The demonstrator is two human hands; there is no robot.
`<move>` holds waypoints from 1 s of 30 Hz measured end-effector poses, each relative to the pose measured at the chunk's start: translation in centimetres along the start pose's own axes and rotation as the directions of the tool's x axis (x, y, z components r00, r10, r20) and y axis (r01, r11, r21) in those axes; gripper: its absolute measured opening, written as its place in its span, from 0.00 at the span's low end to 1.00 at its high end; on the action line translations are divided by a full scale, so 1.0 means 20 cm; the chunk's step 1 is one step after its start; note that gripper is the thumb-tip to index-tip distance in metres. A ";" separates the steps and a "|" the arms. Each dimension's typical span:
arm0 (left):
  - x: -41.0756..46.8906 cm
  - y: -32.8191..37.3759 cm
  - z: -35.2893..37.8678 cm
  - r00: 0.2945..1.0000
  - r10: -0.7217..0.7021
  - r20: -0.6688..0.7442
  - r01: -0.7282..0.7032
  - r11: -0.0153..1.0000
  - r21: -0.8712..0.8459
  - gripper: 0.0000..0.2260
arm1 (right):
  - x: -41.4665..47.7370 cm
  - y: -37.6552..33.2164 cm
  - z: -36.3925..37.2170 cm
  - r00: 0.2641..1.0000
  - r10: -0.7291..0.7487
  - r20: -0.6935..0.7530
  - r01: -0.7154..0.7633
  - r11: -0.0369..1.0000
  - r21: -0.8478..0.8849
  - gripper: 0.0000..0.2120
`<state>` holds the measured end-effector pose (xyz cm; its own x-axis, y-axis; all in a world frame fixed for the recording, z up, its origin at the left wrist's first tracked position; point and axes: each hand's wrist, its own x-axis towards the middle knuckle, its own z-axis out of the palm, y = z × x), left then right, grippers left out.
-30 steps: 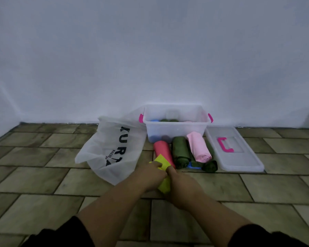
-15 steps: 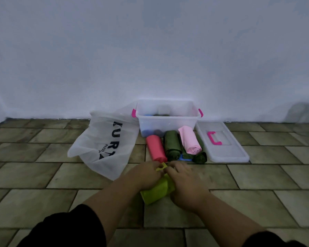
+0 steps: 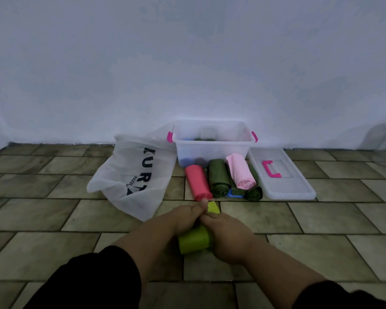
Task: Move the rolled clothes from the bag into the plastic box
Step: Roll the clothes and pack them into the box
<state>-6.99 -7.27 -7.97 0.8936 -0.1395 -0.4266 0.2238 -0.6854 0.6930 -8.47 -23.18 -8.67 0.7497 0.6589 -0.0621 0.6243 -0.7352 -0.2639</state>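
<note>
Both grips clasp one lime roll (image 3: 193, 240) on the tiled floor (image 3: 54, 215).
One translucent plastic bag (image 3: 129, 175) lies left. The left grip (image 3: 185, 217) and right grip (image 3: 230, 237) curl round the smooth cylinder, whose long axis points away toward the one clear box (image 3: 212, 148). Before the box lie one red roll (image 3: 197, 181), at least two green rolls (image 3: 218, 178) and one pink roll (image 3: 241, 175). One flat lid (image 3: 299, 186) lies right.
</note>
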 end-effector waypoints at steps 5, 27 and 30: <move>0.02 0.00 -0.01 1.000 0.004 0.021 -0.004 1.000 -0.011 0.30 | 0.02 0.04 -0.07 0.996 0.033 0.083 -0.042 0.993 0.112 0.30; -0.02 -0.15 -0.01 0.937 0.222 -0.269 -0.055 0.856 0.514 0.17 | 0.08 0.12 -0.03 0.994 -0.009 -0.106 0.001 0.997 -0.084 0.24; -0.02 -0.12 -0.02 0.925 0.175 -0.337 0.040 0.838 0.544 0.18 | 0.08 0.13 -0.04 0.994 -0.058 -0.091 0.039 0.979 -0.198 0.24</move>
<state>-7.76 -5.28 -9.21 0.9970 -0.0081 -0.0772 0.0113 -0.9688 0.2477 -5.44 -24.07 -8.77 0.7287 0.6836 0.0413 0.6846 -0.7256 -0.0703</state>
